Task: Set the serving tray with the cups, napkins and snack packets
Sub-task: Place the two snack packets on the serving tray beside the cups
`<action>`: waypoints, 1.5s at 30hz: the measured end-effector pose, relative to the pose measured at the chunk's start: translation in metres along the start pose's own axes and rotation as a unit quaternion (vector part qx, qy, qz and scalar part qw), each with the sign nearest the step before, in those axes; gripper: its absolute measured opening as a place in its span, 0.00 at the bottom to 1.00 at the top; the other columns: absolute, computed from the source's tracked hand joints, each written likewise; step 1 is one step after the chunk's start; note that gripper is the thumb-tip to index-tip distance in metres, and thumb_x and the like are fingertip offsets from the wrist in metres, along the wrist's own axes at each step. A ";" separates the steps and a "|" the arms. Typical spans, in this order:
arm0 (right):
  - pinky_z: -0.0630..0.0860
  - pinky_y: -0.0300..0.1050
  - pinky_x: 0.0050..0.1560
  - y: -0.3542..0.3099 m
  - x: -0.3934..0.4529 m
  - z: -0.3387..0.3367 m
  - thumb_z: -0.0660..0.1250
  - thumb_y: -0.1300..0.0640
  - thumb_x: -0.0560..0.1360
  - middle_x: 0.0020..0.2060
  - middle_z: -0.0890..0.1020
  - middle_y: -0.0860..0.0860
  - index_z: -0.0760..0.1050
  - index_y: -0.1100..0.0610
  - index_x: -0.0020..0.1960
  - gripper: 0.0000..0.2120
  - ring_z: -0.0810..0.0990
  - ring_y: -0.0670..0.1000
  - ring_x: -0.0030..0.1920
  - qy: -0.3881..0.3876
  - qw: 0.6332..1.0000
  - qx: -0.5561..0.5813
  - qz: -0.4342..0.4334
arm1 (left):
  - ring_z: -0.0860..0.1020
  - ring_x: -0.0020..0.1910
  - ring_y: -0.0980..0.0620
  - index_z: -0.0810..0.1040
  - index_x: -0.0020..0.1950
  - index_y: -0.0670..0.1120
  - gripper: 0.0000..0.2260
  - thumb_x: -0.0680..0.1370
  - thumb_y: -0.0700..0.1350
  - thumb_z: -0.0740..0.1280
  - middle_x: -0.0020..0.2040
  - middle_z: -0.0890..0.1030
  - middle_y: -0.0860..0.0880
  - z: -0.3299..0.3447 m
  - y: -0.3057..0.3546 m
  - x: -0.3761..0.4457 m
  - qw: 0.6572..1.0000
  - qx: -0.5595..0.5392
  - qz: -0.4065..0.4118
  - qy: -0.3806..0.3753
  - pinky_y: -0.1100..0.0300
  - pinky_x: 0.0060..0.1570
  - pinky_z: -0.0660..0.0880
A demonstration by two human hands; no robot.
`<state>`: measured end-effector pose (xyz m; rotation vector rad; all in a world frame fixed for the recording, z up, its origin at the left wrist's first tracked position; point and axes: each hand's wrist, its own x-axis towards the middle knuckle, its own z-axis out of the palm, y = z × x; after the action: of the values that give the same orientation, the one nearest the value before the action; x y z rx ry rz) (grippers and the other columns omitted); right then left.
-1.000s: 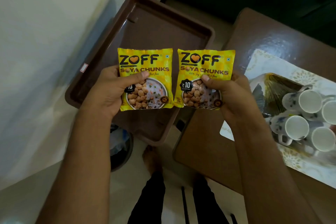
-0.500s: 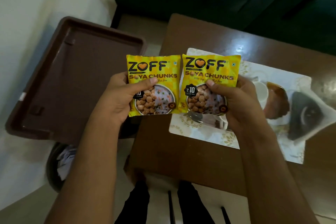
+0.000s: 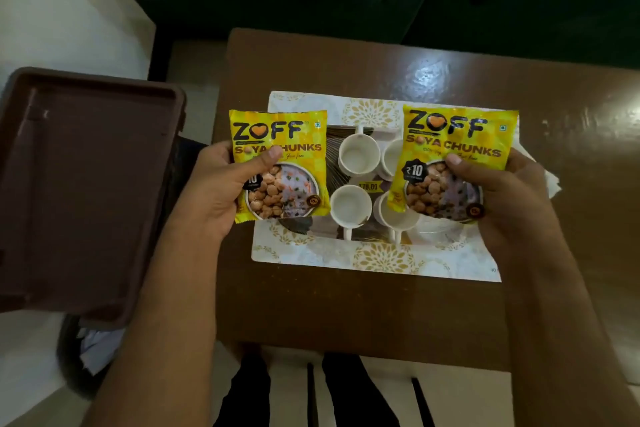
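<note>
My left hand [image 3: 214, 191] grips a yellow soya chunks packet [image 3: 280, 166], held above the left end of the white, gold-patterned serving tray [image 3: 381, 258]. My right hand [image 3: 498, 198] grips a second yellow packet [image 3: 453, 163] over the tray's right part. Between the two packets several white cups [image 3: 356, 152] stand on a dark, gold-striped plate [image 3: 337, 139] in the tray; two of them are partly covered by the right packet. A white napkin corner [image 3: 550, 180] shows beyond my right hand.
The tray lies on a brown wooden table [image 3: 381, 62]. A large empty brown plastic tray [image 3: 86, 184] sits to the left on a pale surface. Below it a dark bin with paper [image 3: 86, 350] stands on the floor. My legs show under the table's near edge.
The view has swung right, centring on the table. My hands have moved apart, so the two packets that were side by side now flank the cups.
</note>
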<state>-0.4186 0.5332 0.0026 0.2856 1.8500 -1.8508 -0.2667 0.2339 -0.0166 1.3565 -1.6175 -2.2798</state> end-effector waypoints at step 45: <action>0.62 0.58 0.75 0.075 0.020 -0.028 0.67 0.54 0.82 0.73 0.68 0.67 0.59 0.67 0.80 0.33 0.67 0.66 0.73 0.153 0.786 -0.559 -0.218 | 0.73 0.67 0.46 0.74 0.72 0.44 0.25 0.77 0.52 0.72 0.67 0.74 0.44 0.057 -0.072 0.008 0.845 0.377 0.258 0.279 0.46 0.64 0.76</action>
<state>-0.4049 0.5609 -0.0736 -0.3205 3.0576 -0.6059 -0.2781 0.3062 -0.0730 1.2563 -2.3225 -0.8378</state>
